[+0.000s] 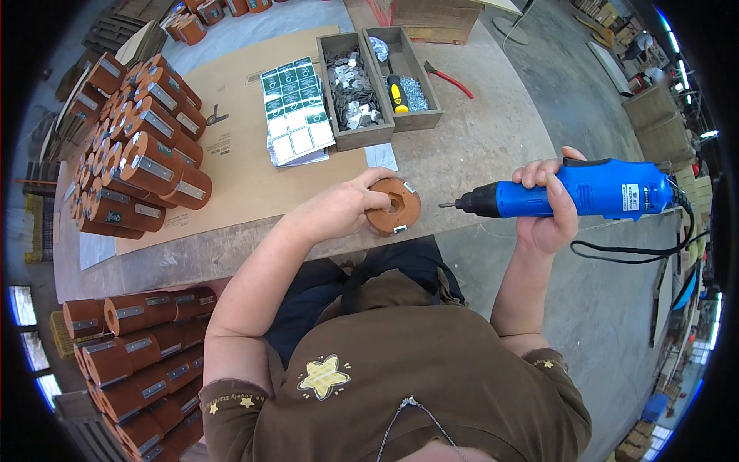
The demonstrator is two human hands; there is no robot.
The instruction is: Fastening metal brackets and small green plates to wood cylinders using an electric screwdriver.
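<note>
My left hand (339,206) grips a round reddish-brown wooden piece (408,206) at the table's near edge, with a fingertip at its centre hole. Small metal plates show on the piece's rim at top and bottom. In my right hand (556,219) is a blue electric screwdriver (604,187), its fingers wrapped around the body. The screwdriver lies level, its bit pointing left toward the wooden piece and standing a little apart from it. A black cord hangs from its rear end.
Stacked brown wooden cylinders (154,165) with metal plates stand on the table's left, more (138,312) below. Farther back are a label stack (292,112), a box of metal plates (352,85), a box of screws (416,96) with a yellow-black tool (398,96), and red-handled pliers (454,81).
</note>
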